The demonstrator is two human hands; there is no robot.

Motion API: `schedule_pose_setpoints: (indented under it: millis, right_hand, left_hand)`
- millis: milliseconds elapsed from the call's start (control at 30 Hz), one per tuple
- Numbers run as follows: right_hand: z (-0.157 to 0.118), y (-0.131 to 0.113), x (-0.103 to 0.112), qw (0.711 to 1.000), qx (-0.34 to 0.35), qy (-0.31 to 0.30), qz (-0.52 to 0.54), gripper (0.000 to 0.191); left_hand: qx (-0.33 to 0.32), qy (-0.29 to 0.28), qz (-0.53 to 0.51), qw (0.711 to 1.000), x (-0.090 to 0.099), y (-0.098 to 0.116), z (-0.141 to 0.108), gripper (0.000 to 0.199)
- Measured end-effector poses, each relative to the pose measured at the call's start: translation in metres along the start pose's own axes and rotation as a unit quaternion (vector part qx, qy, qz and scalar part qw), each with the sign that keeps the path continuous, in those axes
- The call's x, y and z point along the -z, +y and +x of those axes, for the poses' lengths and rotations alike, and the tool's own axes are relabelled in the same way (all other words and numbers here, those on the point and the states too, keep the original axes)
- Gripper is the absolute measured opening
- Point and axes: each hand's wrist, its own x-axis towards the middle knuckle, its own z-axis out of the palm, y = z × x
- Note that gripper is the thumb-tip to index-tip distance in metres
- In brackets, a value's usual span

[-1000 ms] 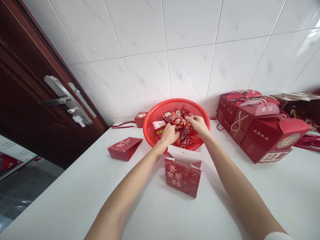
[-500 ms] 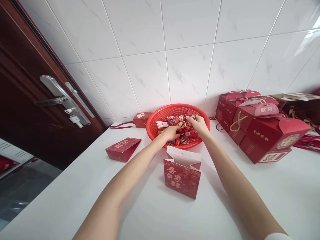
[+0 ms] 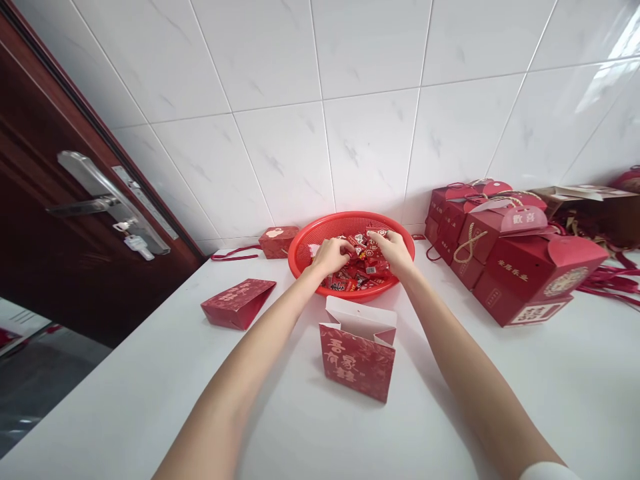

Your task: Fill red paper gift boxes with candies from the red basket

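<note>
Bag (image 3: 236, 304) one lies at left on the counter (image 3: 135, 380); one small box (image 3: 278, 243) sits farther back, just beside one basket (image 3: 300, 248). Packets (image 3: 342, 285), too many to count, lie inside, under the left hand (image 3: 331, 256); its fingers curl, grip unclear. One upright bag (image 3: 356, 363) stands nearer, between the forearms. The right hand (image 3: 395, 252) has its fingers clamped on a red packet (image 3: 378, 231) over the basket. Several gift boxes (image 3: 530, 267) pile up right.
</note>
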Motion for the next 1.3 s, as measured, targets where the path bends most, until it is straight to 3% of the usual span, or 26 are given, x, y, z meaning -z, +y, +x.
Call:
schedule_pose_setpoints:
  millis: [233,433,567,633,733,900,1000,1100,1200,1300]
  right_hand:
    - [0.006,0.001,0.002,0.998,-0.045,0.003,0.033,0.022]
    - [-0.005,-0.011,0.006,0.991,-0.057,-0.082,0.091,0.029]
    - [-0.011,-0.02,0.007,0.982,-0.039,-0.134,0.13,0.04]
    - [-0.012,-0.023,0.007,0.978,-0.027,-0.141,0.15,0.041]
    - [-0.013,-0.031,0.008,0.974,-0.003,-0.146,0.176,0.039]
    - [-0.031,-0.048,0.002,0.97,0.051,-0.156,0.18,0.037]
    - [-0.045,-0.057,-0.005,0.966,0.099,-0.178,0.157,0.033]
    - [-0.053,-0.064,-0.007,0.971,0.102,-0.139,0.163,0.033]
    - [-0.057,-0.071,-0.003,0.978,0.095,-0.076,0.17,0.033]
    - [-0.059,-0.078,0.003,0.986,0.108,-0.059,0.113,0.033]
  left_hand:
    - [-0.073,0.074,-0.151,0.983,0.006,0.004,0.0,0.017]
    - [-0.114,0.041,-0.199,0.972,0.011,0.01,-0.006,0.019]
    - [-0.1,0.075,-0.225,0.966,0.016,0.018,-0.011,0.051]
    - [-0.094,0.092,-0.242,0.961,0.019,0.024,-0.016,0.059]
    - [-0.075,0.108,-0.304,0.943,0.023,0.032,-0.025,0.058]
    - [-0.007,0.152,-0.448,0.881,0.027,0.048,-0.046,0.052]
    - [0.013,0.142,-0.475,0.868,0.033,0.057,-0.056,0.047]
    - [0.004,0.139,-0.489,0.861,0.042,0.061,-0.062,0.047]
    - [0.001,0.191,-0.495,0.848,0.049,0.06,-0.066,0.045]
    - [-0.006,0.225,-0.5,0.836,0.053,0.059,-0.068,0.042]
